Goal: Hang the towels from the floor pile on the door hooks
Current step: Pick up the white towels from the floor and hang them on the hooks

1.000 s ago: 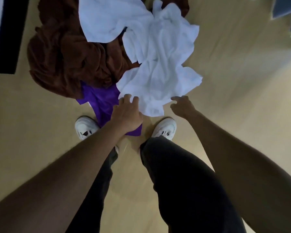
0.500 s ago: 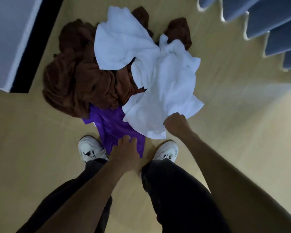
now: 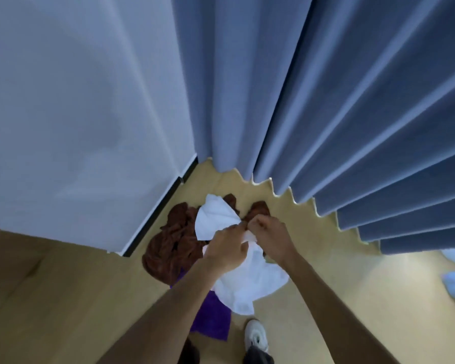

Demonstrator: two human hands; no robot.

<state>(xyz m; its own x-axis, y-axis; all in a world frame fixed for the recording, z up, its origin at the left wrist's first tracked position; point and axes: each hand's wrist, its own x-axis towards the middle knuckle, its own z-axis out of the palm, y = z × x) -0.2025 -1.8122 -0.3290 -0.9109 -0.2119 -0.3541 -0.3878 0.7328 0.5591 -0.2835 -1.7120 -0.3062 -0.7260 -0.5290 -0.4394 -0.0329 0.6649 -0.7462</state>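
Blue curtain (image 3: 326, 101) as landmark, hem scalloped along the floor. Towel pile just below that hem, against the wall corner: brown towel (image 3: 168, 248) on the wall side, purple towel (image 3: 213, 319) farthest from the hem, near the white shoe (image 3: 256, 334).

White towel (image 3: 247, 279) lifted partly off the pile, top edge bunched between both hands, bulk hanging down away from the curtain toward the shoe. One flap (image 3: 213, 219) spread toward the wall side, over the brown. Long axis roughly along the hang: hem to shoe.

Left hand (image 3: 226, 248) and right hand (image 3: 271, 237) side by side, nearly touching, both pinching the same edge with curled fingers. Right slightly nearer the hem.

Judgement: grip secured, next is spreading hands along the edge, then lifting clear. No door hooks in view; direction to them cannot be told.
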